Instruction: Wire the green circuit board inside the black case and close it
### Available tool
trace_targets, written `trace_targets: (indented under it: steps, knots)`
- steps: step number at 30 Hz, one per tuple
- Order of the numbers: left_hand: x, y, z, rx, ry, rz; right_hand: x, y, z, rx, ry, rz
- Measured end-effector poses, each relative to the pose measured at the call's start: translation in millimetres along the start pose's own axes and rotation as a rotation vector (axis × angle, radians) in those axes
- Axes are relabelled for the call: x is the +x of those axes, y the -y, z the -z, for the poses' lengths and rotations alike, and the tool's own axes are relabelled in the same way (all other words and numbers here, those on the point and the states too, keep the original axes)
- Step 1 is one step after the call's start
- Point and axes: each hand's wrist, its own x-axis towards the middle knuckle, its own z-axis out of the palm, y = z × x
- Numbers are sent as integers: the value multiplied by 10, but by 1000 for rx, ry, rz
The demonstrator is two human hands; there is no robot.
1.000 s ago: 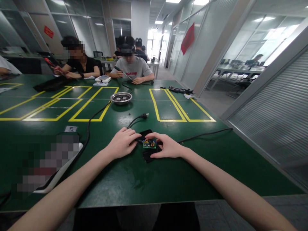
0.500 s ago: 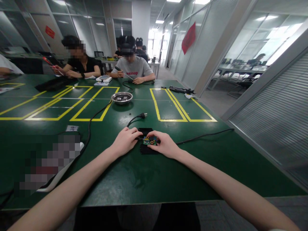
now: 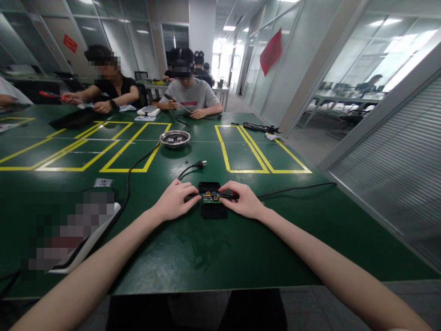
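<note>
A small green circuit board (image 3: 208,199) with coils lies between two black plastic case halves, the upper half (image 3: 208,185) behind it and the lower half (image 3: 214,212) in front. My left hand (image 3: 176,199) is closed in a pinch on the black cable at the board's left end. On the other side, my right hand (image 3: 244,200) pinches the black cable (image 3: 292,188) at the board's right end. The fingertips hide part of both cable ends. Behind my left hand lies a black power plug (image 3: 199,164) on its cord.
On the green table (image 3: 165,262) stands a metal bowl (image 3: 174,145) with small metal parts. A blurred pale-edged device (image 3: 112,218) and a cord lie left. Yellow tape (image 3: 248,172) marks rectangles. Two co-workers sit opposite; a black folded stand-like object (image 3: 260,127) lies far right.
My right hand has shifted from the board onto the cable at its right end, so more of the board shows. The co-worker at far left has lowered a red-handled tool.
</note>
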Motion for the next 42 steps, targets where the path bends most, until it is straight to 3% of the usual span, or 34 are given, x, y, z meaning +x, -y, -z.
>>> trace_targets:
  steps: [11,19,24,28,34,42]
  knots:
    - [-15,85,-71,72,54,11,8,-128,21,-163,31,-10]
    - [-20,53,-24,190,6,-57,-4,-182,83,-198,79,88]
    - [-22,23,24,178,-71,-45,3,-181,101,-261,5,128]
    - [-36,-26,75,52,-116,-25,-10,-120,167,-214,-30,140]
    - [-90,-88,69,-405,22,10,-75,-39,224,-2,131,156]
    - [-100,-137,74,-417,63,15,-85,-21,228,28,144,192]
